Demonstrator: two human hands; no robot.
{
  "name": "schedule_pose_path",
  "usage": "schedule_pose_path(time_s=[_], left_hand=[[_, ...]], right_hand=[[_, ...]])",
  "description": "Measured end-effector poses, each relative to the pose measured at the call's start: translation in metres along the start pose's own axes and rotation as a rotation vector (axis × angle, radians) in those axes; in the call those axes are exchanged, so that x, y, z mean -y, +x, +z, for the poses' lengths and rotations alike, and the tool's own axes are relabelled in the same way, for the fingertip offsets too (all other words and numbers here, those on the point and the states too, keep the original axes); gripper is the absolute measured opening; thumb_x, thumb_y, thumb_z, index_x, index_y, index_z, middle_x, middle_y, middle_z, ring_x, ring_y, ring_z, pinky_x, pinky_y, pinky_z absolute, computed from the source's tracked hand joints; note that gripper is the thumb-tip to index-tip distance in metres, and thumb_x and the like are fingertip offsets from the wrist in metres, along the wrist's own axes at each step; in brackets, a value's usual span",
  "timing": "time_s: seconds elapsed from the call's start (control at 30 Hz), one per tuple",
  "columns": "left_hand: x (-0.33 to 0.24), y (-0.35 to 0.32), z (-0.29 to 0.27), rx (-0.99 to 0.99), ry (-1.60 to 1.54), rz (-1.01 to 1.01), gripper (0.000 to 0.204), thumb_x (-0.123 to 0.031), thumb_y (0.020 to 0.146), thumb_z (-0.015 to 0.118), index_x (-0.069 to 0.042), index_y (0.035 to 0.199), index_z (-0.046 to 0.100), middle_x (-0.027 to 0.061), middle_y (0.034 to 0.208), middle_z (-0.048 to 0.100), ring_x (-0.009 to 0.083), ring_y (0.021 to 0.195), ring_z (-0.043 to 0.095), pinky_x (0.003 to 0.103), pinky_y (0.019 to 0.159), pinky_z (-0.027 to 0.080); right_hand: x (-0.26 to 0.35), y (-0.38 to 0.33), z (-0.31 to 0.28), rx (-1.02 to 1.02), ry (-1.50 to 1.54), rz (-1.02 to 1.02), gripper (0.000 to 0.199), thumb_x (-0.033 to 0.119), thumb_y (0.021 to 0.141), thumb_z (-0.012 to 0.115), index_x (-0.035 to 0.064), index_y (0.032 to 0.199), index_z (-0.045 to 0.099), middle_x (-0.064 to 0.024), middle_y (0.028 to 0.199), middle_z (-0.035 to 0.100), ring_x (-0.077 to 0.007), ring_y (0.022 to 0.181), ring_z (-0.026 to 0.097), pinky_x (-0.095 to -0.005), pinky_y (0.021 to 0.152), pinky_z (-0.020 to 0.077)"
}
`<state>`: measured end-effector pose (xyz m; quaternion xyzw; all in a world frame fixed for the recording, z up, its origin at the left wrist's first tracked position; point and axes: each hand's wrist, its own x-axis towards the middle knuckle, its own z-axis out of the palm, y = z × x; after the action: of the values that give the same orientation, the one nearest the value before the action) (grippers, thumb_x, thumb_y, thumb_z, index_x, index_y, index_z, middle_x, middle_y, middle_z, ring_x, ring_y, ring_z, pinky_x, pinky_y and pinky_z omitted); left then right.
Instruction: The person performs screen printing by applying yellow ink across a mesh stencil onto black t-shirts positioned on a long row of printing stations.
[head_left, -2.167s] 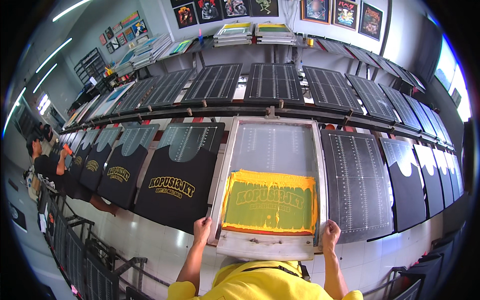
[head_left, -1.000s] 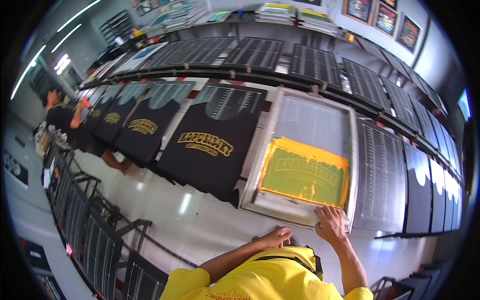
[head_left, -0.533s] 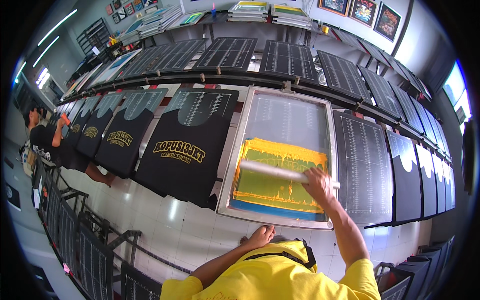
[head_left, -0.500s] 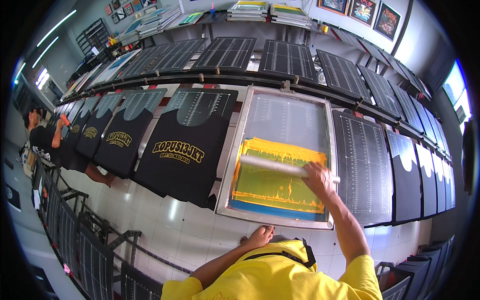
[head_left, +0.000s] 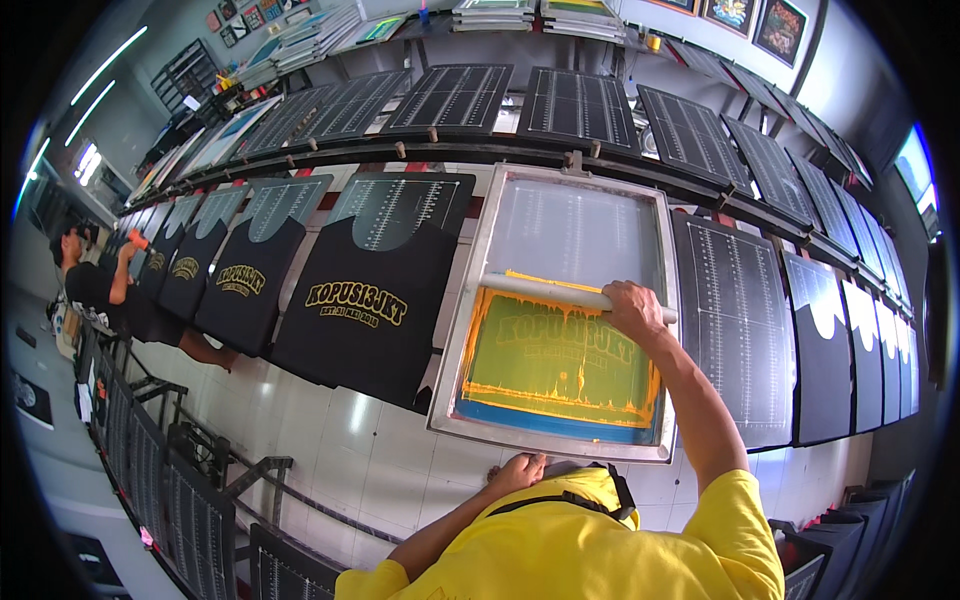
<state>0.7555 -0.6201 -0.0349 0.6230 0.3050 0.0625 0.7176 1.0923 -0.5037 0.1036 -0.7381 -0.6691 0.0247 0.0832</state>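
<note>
My right hand [head_left: 632, 308] is clamped on the squeegee [head_left: 560, 292], whose long axis runs nine-to-three across the screen [head_left: 575, 220]. Ink lies toward six. My left hand [head_left: 517, 470] rests flat, holding nothing.

One framed printing screen [head_left: 572, 225], one squeegee [head_left: 560, 292], three yellow-printed black shirts [head_left: 352, 305], two people.

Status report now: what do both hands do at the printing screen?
Right hand grips squeegee across yellow ink. Left hand rests at screen frame near edge. Nothing blocks the squeegee.
</note>
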Motion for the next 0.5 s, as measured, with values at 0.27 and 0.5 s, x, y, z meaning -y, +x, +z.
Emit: schedule_pose_path(time_s=[0.27,0.5], left_hand=[[-0.01,0.002,-0.001,0.041,-0.177,-0.139,0.045,-0.04,0.104,0.038,-0.004,0.079,0.049,-0.0004,0.061,0.045,0.0116,0.056,0.041,0.029,0.057,0.038],[-0.023,-0.003,-0.01,0.107,-0.142,-0.285,0.046,-0.041,0.104,0.038,-0.005,0.079,0.053,-0.0031,0.06,0.042,0.01,0.056,0.043,0.026,0.056,0.038]], right_hand=[[0.05,-0.108,0.007,-0.055,0.087,-0.11,0.027,0.016,0.067,0.08,0.0101,0.088,0.065,-0.0046,0.084,0.06,-0.0243,0.083,0.061,-0.0391,0.072,0.0526],[0.086,-0.164,0.014,-0.084,0.034,-0.109,0.029,0.007,0.064,0.07,0.0076,0.09,0.059,-0.0072,0.09,0.056,-0.0262,0.092,0.057,-0.0392,0.076,0.0499]])
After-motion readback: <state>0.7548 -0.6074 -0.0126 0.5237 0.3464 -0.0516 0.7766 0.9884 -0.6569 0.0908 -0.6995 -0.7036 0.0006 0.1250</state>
